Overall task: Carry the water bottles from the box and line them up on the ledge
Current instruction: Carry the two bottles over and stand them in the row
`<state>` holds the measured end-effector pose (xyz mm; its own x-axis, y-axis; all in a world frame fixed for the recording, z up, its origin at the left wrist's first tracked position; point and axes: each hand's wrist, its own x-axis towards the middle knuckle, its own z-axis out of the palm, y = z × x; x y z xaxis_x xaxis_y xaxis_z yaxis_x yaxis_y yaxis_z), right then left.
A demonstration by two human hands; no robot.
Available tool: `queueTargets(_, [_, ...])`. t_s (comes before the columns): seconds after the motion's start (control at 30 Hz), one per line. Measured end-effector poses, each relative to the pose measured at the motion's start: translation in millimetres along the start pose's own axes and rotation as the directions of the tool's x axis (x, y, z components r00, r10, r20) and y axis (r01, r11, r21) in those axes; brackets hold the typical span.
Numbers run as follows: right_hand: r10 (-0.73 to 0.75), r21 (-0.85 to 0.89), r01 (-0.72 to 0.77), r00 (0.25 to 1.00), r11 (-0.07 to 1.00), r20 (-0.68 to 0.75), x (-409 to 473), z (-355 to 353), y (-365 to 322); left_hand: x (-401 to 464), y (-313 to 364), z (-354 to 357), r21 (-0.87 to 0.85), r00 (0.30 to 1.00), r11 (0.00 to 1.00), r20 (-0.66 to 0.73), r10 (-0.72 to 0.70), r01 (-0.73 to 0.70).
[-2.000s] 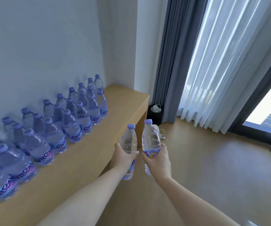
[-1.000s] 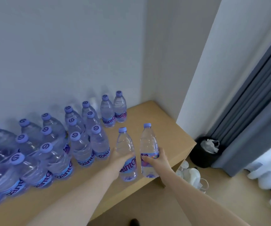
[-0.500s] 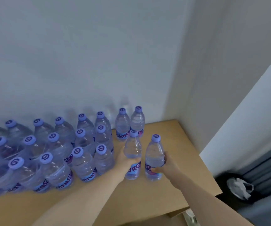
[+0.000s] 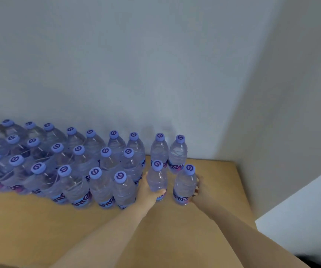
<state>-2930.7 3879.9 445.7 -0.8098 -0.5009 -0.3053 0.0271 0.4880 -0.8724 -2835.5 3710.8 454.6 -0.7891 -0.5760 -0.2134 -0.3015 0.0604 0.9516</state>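
Observation:
Several clear water bottles with purple caps stand in rows [image 4: 63,167] on the wooden ledge [image 4: 175,235] against the wall. My left hand [image 4: 148,192] grips one bottle [image 4: 157,178] around its middle. My right hand [image 4: 199,190] grips a second bottle [image 4: 184,185] from the right side. Both bottles stand upright at the right end of the rows, just in front of the two rearmost bottles [image 4: 168,151]. Whether their bases touch the ledge I cannot tell. The box is out of view.
A grey wall [image 4: 117,64] rises right behind the bottles and meets a side wall [image 4: 291,93] at the ledge's right end. Bare wood lies in front of the rows and to the right of the held bottles.
I walked up to the ledge and turned toward the wall. Both hands carried their bottles forward over the ledge to the right end of the rows.

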Motion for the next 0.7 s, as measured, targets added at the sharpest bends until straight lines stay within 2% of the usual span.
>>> queueTargets(0.1, [-0.004, -0.072, 0.002, 1.0, 0.997, -0.026, 7, 4, -7, 5, 6, 3, 0.052, 1.0, 0.998, -0.018, 0.022, -0.021])
queueTargets(0.27, [0.015, 0.03, -0.014, 0.999, 0.999, -0.043, 8, 16, -10, 4, 15, 9, 0.063, 0.996, 0.998, -0.086, -0.001, 0.006])
queueTargets(0.33, [0.066, 0.09, -0.06, 0.996, 0.994, -0.057, 10, 16, -12, 6, 14, 11, 0.077, 0.995, 0.997, -0.101, -0.012, 0.02])
queueTargets(0.4, [0.09, 0.096, -0.084, 0.994, 0.992, -0.063, 14, 13, -14, 10, 14, 10, 0.092, 0.996, 0.995, -0.092, -0.015, 0.023])
queueTargets(0.43, [0.082, 0.013, -0.081, 0.995, 0.997, -0.051, 18, 11, -14, 13, 16, 10, 0.097, 0.996, 0.995, -0.083, -0.022, 0.03])
queueTargets(0.5, [0.071, -0.045, -0.071, 0.997, 0.996, -0.006, 23, 9, -19, 19, 17, 9, 0.119, 0.998, 0.992, -0.057, -0.031, 0.038])
queueTargets(0.7, [0.055, 0.047, -0.052, 0.996, 0.998, -0.063, 30, 20, -22, 28, 20, 5, 0.165, 0.998, 0.984, -0.007, -0.067, 0.067])
